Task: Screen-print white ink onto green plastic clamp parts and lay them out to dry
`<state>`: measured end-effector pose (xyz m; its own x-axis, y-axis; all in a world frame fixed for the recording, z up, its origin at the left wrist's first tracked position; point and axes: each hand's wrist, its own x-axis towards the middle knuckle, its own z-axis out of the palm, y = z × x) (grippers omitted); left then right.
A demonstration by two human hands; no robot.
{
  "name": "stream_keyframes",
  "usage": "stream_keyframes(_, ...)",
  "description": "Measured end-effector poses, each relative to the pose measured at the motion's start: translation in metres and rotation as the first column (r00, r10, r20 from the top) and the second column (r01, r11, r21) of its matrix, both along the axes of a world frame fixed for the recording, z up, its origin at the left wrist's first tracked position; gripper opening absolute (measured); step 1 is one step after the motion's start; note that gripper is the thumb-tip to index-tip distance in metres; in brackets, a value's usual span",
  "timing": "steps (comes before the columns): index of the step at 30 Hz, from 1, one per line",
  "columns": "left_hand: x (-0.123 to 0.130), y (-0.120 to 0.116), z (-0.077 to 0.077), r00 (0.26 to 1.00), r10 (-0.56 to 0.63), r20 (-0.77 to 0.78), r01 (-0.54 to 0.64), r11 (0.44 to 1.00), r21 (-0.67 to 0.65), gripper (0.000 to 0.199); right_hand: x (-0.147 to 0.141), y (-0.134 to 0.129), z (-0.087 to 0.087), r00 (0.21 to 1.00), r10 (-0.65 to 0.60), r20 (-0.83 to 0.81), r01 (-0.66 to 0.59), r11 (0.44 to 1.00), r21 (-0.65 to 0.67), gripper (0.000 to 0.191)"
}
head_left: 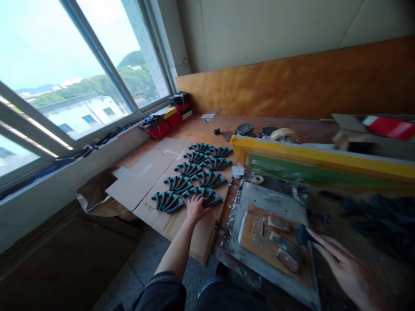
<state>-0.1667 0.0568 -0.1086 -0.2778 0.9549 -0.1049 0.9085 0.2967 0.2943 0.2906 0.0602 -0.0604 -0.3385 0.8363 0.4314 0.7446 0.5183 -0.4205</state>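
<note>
Green piece [302, 235] juts left from our right hand's [346, 264] pinch | our left hand [196, 209] spreads over laid-out pieces [186, 169], grip unclear | yellow frame [324, 157] stands beyond board [255, 242]

pieces [168, 201]: smooth, matt plastic-looking | cardboard [145, 175]: matt | backboard [292, 86]: glossy wood | base plate [275, 195]: dull metal

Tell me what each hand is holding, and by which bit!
The right hand holds a dark green piece by its narrow part. The left hand is on similar pieces; I can't tell whether it grips one.
</note>
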Motion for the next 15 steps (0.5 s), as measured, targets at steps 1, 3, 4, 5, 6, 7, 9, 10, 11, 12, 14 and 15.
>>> stream_keyframes(1,0.002,-0.002,-0.003,1.0,0.001,-0.007,-0.001,1.0,0.016,0.058,-0.007,-0.002,-0.003,1.0,0.02,0.006,-0.02,0.999,-0.034,0.036)
stream_keyframes(3,0.007,-0.002,-0.004,1.0,0.01,-0.015,-0.009,0.997,0.08,0.062,-0.026,-0.004,-0.005,0.997,0.066,0.038,-0.062,0.993,-0.105,0.036)
stream_keyframes(4,0.01,-0.001,0.0,1.0,0.018,-0.002,-0.018,0.992,0.128,0.062,-0.037,-0.004,-0.005,0.994,0.081,0.071,-0.072,0.989,-0.132,0.035)
stream_keyframes(5,0.014,0.002,0.008,0.999,0.017,0.031,-0.023,0.983,0.184,0.06,-0.048,-0.003,-0.004,0.991,0.092,0.102,-0.077,0.987,-0.138,0.035)
stream_keyframes(6,0.019,0.007,0.019,0.996,0.002,0.087,-0.023,0.968,0.249,0.057,-0.058,-0.003,-0.003,0.986,0.104,0.133,-0.085,0.987,-0.137,0.036)
stream_keyframes(7,0.025,0.013,0.034,0.986,-0.027,0.166,-0.028,0.947,0.321,0.051,-0.067,-0.002,-0.001,0.98,0.114,0.164,-0.093,0.987,-0.129,0.037)
stream_keyframes(9,0.041,0.028,0.075,0.918,-0.124,0.376,-0.071,0.882,0.465,0.044,-0.077,-0.002,0.0,0.968,0.111,0.227,-0.09,0.991,-0.103,0.04)
stream_keyframes(10,0.051,0.036,0.099,0.851,-0.189,0.491,-0.114,0.845,0.522,0.044,-0.08,-0.002,0.0,0.96,0.102,0.26,-0.083,0.993,-0.086,0.042)
stream_keyframes(11,0.062,0.044,0.124,0.753,-0.261,0.604,-0.161,0.817,0.553,0.047,-0.081,-0.003,-0.001,0.95,0.095,0.297,-0.077,0.995,-0.07,0.044)
stream_keyframes(12,0.073,0.051,0.149,0.63,-0.337,0.7,-0.201,0.8,0.566,0.052,-0.081,-0.004,-0.001,0.938,0.091,0.334,-0.076,0.995,-0.058,0.046)
stream_keyframes(14,0.092,0.062,0.191,0.409,-0.431,0.804,-0.24,0.8,0.55,0.062,-0.079,-0.007,-0.001,0.913,0.097,0.395,-0.085,0.995,-0.048,0.049)
stream_keyframes(15,0.099,0.064,0.207,0.337,-0.45,0.827,-0.251,0.804,0.539,0.065,-0.077,-0.008,0.0,0.904,0.109,0.414,-0.095,0.994,-0.053,0.05)
